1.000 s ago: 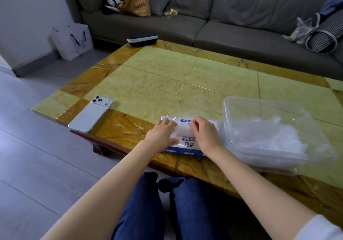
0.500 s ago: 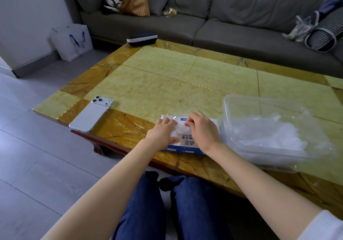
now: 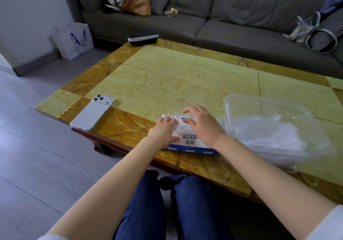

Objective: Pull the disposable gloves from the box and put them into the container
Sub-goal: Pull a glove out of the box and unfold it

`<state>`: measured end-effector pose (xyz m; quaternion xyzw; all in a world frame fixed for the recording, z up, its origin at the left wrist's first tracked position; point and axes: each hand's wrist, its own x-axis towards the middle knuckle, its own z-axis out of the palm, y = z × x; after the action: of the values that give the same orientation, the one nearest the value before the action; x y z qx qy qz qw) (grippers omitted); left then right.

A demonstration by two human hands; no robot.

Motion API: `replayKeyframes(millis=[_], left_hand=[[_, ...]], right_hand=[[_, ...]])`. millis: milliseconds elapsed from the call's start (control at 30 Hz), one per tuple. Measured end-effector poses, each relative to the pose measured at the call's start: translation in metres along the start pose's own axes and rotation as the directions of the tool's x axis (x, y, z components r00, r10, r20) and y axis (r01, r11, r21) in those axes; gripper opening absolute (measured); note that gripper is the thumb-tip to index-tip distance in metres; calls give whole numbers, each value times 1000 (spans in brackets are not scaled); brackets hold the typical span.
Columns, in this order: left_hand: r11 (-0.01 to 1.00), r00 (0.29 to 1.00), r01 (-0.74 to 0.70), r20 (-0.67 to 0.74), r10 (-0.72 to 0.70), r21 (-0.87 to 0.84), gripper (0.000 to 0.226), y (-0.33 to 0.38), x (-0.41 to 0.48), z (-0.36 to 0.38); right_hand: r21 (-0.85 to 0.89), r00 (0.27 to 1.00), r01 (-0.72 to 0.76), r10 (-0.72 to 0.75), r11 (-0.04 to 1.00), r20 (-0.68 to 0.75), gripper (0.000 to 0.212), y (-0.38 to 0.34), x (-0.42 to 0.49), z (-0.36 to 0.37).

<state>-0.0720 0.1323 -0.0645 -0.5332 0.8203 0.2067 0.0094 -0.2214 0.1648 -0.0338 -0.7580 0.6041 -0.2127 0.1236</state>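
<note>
A flat blue-and-white glove box (image 3: 193,144) lies at the table's near edge. A crumpled clear glove (image 3: 182,128) sticks up from its top opening. My left hand (image 3: 164,131) rests on the left part of the box and presses it down. Spread fingers of my right hand (image 3: 201,123) hover over the box, its thumb right beside the glove tuft. To the right of the box stands a clear plastic container (image 3: 230,108) with a heap of clear gloves (image 3: 278,132) inside.
A white phone (image 3: 91,114) lies face down at the table's left near corner. A dark case (image 3: 143,37) sits at the far edge. A grey sofa (image 3: 232,30) with bags runs behind the yellow tiled table (image 3: 157,83). My knees are under the near edge.
My right hand has lifted off the box opening and spread its fingers. A glove tuft now stands out of the opening. My left hand has stayed on the box.
</note>
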Motion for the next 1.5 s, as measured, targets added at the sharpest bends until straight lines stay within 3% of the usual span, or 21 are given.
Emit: replayKeyframes(millis=[100,267,433,667,767,867,967,1133,1200,1267,1333,1400,1500], left_hand=[[1000,1000,0,-2,0,3,62,1,-1,0],[1000,1000,-1,0,1,-5,63,1,-1,0],[1000,1000,1,7,-1,-9,63,1,-1,-2],[1000,1000,0,13,0,-6,63,-1,0,-3],[1000,1000,2,11,-2,6,63,0,1,-1],[1000,1000,7,17,-7,21,62,3,0,-3],[999,1000,14,13,-14,32,61,4,-1,-3],[997,997,62,-42,-60,46,58,12,-8,-5],[997,986,74,-150,-74,-7,47,21,-12,-13],[991,941,0,-336,-45,-133,31,35,-20,-24],[960,868,-182,-494,54,-214,21,56,-31,-35],[919,835,-341,-514,198,-199,30,81,-40,-44],[921,860,-361,-433,270,-144,69,116,-44,-47]], right_hand=[[-195,971,-24,68,981,227,25,-2,5,-6],[-350,926,-65,187,935,329,21,-6,6,-15],[-249,982,-69,110,966,153,21,-10,6,-27],[-159,993,-109,101,981,-61,19,4,7,-59],[-122,977,-123,99,985,-190,20,6,10,-76],[-101,920,-139,91,985,-381,21,-1,15,-103],[-121,874,-176,99,977,-475,21,-8,16,-130],[-151,871,-306,213,940,-443,22,-6,7,-146],[-170,873,-355,262,919,-411,24,-4,-1,-146],[-147,869,-392,313,908,-383,23,0,-9,-144],[-80,863,-419,369,904,-344,20,4,-14,-142],[4,862,-429,411,903,-297,19,4,-17,-138],[180,861,-409,443,895,-251,20,-3,-22,-134]])
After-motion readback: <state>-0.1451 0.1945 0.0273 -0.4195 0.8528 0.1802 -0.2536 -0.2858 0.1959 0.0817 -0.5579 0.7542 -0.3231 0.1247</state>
